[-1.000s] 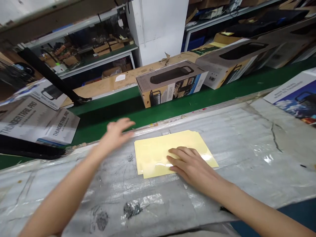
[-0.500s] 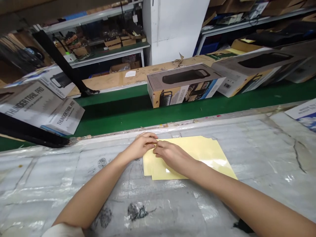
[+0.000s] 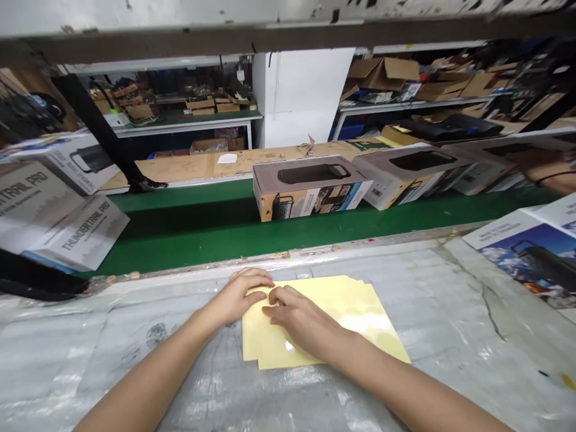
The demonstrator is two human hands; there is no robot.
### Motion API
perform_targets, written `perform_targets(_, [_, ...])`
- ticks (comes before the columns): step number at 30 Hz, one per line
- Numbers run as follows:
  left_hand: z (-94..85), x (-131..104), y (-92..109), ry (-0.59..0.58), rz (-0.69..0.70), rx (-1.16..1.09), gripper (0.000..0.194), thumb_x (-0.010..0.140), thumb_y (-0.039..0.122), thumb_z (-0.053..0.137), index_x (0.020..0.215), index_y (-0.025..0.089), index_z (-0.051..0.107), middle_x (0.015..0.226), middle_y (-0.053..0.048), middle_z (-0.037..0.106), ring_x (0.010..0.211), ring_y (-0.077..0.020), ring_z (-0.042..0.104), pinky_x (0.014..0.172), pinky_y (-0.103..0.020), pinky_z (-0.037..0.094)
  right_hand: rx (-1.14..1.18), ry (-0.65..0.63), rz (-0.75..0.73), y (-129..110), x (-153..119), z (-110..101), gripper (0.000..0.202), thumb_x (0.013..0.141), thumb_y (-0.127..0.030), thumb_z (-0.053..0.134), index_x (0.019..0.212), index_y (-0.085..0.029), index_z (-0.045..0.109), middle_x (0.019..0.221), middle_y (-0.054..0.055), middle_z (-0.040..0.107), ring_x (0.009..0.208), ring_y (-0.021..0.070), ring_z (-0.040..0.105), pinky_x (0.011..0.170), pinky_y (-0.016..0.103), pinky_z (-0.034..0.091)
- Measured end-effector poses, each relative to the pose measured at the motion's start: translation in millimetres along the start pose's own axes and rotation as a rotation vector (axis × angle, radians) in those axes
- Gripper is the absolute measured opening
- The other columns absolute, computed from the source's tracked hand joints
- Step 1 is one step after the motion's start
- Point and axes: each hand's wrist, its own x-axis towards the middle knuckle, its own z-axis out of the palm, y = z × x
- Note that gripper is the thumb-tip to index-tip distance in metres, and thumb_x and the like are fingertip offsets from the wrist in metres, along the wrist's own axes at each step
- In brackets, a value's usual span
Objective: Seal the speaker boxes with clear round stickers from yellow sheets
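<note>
A pale yellow sheet (image 3: pixel 360 312) with faint round shapes and a glossy shine, like a sticker sheet, lies flat on the plastic-covered bench; its left edge shows a second layer slightly offset. My left hand (image 3: pixel 243 294) rests at its upper left corner, fingers stretched out and the thumb apart from them. Close beside it, my right hand (image 3: pixel 301 318) is over the left part of the sheet, with bent fingers and the thumb drawn together at the surface. Anything between those fingertips is too small or hidden to make out.
Beyond the bench runs a green conveyor belt (image 3: pixel 193 240) carrying a printed speaker box (image 3: pixel 310 186) and several more boxes. White boxes (image 3: pixel 85 234) stand at the left near a black post (image 3: pixel 99 132). A printed carton (image 3: pixel 535 246) sits right; another person's hand (image 3: pixel 551 174) reaches in behind it.
The camera view has tilted up, showing more shelf overhead and more of the carton at the right. My right thumb and fingers have shifted slightly over the sheet; another person's hand has appeared.
</note>
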Motion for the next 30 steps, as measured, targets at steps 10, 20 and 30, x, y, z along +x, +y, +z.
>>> perform_targets(10, [5.2, -5, 25, -0.105, -0.034, 0.338, 0.036, 0.1, 0.015, 0.048, 0.108, 0.033, 0.078, 0.141, -0.005, 0.058, 0.135, -0.0297, 0.05, 0.114, -0.05, 0.042, 0.651, 0.103, 0.095, 10, -22, -49, 0.011, 0.092, -0.018, 0.068, 0.082, -0.021, 0.066, 0.101, 0.004, 0.066, 0.1, 0.0195, 0.064, 0.092, 0.032, 0.05])
perform_targets(20, [-28.0, 162, 79, 0.305, 0.126, 0.609, 0.033, 0.095, 0.021, 0.062, 0.128, 0.019, 0.065, 0.143, -0.016, 0.055, 0.137, -0.0327, 0.05, 0.114, -0.049, 0.042, 0.376, 0.482, 0.165, 145, 9, -168, 0.022, 0.089, -0.035, 0.066, 0.106, -0.022, 0.063, 0.09, 0.006, 0.072, 0.084, 0.0231, 0.07, 0.08, 0.039, 0.058])
perform_targets(30, [-9.9, 268, 34, 0.552, 0.08, 0.783, 0.03, 0.089, 0.02, 0.072, 0.119, 0.017, 0.069, 0.133, -0.015, 0.069, 0.126, -0.0346, 0.06, 0.101, -0.048, 0.046, -0.232, 0.474, -0.119, 223, 83, -187, 0.03, 0.097, -0.017, 0.05, 0.125, -0.021, 0.059, 0.111, 0.012, 0.072, 0.108, 0.0299, 0.068, 0.09, 0.043, 0.057])
